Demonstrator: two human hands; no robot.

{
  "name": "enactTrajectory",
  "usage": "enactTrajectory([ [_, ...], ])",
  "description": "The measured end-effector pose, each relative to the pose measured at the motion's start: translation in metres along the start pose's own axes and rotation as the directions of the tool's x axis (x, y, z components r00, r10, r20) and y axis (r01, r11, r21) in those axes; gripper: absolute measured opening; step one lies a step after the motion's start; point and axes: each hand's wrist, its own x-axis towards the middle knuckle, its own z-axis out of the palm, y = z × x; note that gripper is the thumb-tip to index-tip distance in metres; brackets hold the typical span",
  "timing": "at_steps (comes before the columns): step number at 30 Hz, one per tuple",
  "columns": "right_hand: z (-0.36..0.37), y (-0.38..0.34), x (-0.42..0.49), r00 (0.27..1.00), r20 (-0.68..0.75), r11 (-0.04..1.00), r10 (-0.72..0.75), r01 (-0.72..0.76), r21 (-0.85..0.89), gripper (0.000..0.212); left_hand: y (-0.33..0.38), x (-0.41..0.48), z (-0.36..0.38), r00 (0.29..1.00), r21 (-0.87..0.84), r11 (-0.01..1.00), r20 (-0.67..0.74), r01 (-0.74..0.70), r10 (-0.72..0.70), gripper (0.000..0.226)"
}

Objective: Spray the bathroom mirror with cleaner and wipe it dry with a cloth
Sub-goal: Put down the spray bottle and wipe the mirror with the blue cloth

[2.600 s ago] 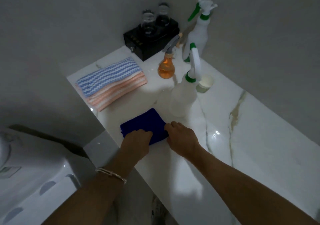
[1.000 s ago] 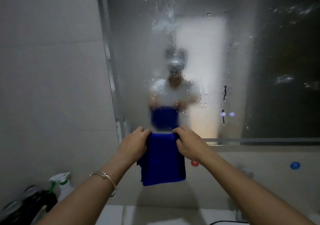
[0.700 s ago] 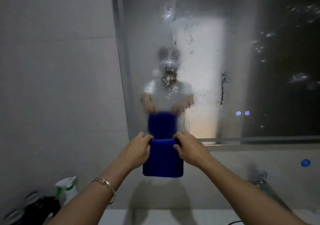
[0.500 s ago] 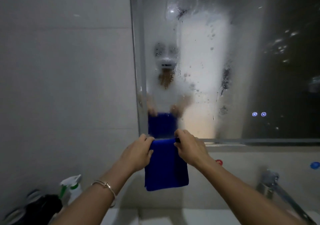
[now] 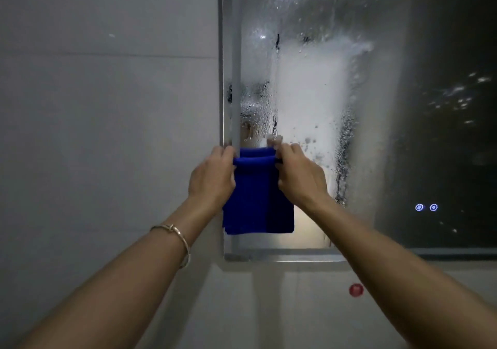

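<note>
A folded blue cloth [image 5: 255, 203] hangs in front of the lower left corner of the mirror [image 5: 322, 93]. My left hand [image 5: 212, 176] grips its top left edge and my right hand [image 5: 298, 173] grips its top right edge. The mirror glass is covered with misty spray and running droplets, so the reflection is blurred. Whether the cloth touches the glass I cannot tell. No spray bottle is in view.
A grey tiled wall [image 5: 107, 133] fills the left side. The mirror's metal frame [image 5: 227, 79] runs down beside my left hand. Two small lit touch buttons [image 5: 426, 207] glow at the mirror's lower right. A red dot [image 5: 356, 290] sits on the wall below the mirror.
Both hands have lifted the blue cloth from the counter up to the mirror's lower left corner. The view has risen; the spray bottle and tap have dropped out of sight.
</note>
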Motion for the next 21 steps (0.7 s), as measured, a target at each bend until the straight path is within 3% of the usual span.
enactTrajectory([
  [4, -0.016, 0.006, 0.059, 0.978, -0.195, 0.992, -0.071, 0.049, -0.115, 0.023, 0.016, 0.061, -0.005, 0.981, 0.039, 0.998, -0.192, 0.041, -0.032, 0.014],
  [9, 0.005, 0.017, 0.084, 0.913, -0.331, 0.936, -0.239, 0.126, -0.327, 0.017, 0.021, 0.082, 0.016, 0.968, 0.055, 0.994, -0.240, 0.094, -0.079, 0.032],
  [14, 0.018, 0.025, 0.079, 0.827, -0.375, 0.861, -0.420, 0.232, -0.452, 0.027, 0.017, 0.079, 0.027, 0.932, 0.233, 0.972, -0.345, -0.029, 0.111, 0.032],
  [17, 0.030, 0.021, 0.073, 0.853, -0.385, 0.906, -0.351, 0.206, -0.370, 0.038, 0.012, 0.077, 0.030, 0.927, 0.280, 0.953, -0.314, -0.116, 0.205, 0.034],
  [21, 0.059, 0.011, 0.057, 0.934, -0.244, 0.939, -0.262, 0.188, -0.288, 0.055, 0.009, 0.053, 0.051, 0.931, 0.409, 0.905, -0.269, -0.120, 0.245, 0.038],
])
